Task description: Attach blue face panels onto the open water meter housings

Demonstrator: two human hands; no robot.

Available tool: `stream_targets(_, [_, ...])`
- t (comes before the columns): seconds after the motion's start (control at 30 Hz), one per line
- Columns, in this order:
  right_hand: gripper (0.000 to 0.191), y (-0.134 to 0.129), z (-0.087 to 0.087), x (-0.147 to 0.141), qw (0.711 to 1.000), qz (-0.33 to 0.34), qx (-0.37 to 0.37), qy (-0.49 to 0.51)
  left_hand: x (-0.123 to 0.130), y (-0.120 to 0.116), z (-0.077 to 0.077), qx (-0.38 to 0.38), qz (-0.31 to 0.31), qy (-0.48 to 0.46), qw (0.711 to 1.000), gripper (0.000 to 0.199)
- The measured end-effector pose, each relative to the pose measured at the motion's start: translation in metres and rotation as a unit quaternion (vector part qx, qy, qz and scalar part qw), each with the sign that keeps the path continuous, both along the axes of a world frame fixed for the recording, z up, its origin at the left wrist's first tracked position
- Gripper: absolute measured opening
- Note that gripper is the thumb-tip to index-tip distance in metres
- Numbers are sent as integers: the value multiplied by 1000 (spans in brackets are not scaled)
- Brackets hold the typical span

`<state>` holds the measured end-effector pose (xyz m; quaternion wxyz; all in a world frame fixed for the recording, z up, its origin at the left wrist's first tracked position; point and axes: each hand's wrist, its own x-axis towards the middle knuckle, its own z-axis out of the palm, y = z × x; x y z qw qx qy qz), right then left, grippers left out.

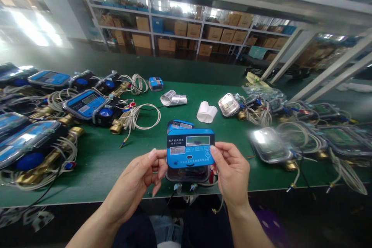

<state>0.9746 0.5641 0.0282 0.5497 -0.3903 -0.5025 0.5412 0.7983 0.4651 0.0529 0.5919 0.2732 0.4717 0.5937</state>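
Blue-and-black meter faceplate, held face-up above the near part of a green worktop, in front of the wearer. The plate is a flat rectangle with rounded corners: black across the upper left, bright blue below, with white Chinese lettering and the model mark "RLB". A pale-framed display window occupies the upper right; a grey label sits at the left, a small dark oval with a crescent under it lies at the lower middle, and white chevrons mark the right side. The right hand pinches the right edge, thumb on the face, fingers behind. The left hand has thumb and forefinger close together at the left edge, the other fingers loosely curled; whether it grips cannot be told. Directly below is a clear-covered meter casing, partly hidden; just beyond lie further faceplates. Farther out are a curled white paper strip, a rolled silvery sheet and a banded stack of blue plates. Blue-faced meters with brass fittings crowd the left; clear-covered meters line the right. Shelving with cartons stands behind.
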Motion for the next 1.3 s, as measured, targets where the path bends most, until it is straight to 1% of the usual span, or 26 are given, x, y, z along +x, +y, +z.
stream_targets(0.33, [20,-1,0,0,1000,1,2,-8,1,1,1,2,0,3,1000,51])
stream_targets(0.7, [22,-1,-1,0,1000,3,-2,-7,1,0,-1,11,-6,7,1000,48])
stream_targets(1.1, [22,-1,-1,-1,1000,-3,4,-21,1,1,-1,17,-3,9,1000,49])
stream_targets(1.3, [22,-2,-2,0,1000,1,6,-23,1,1,-1,20,-4,11,1000,47])
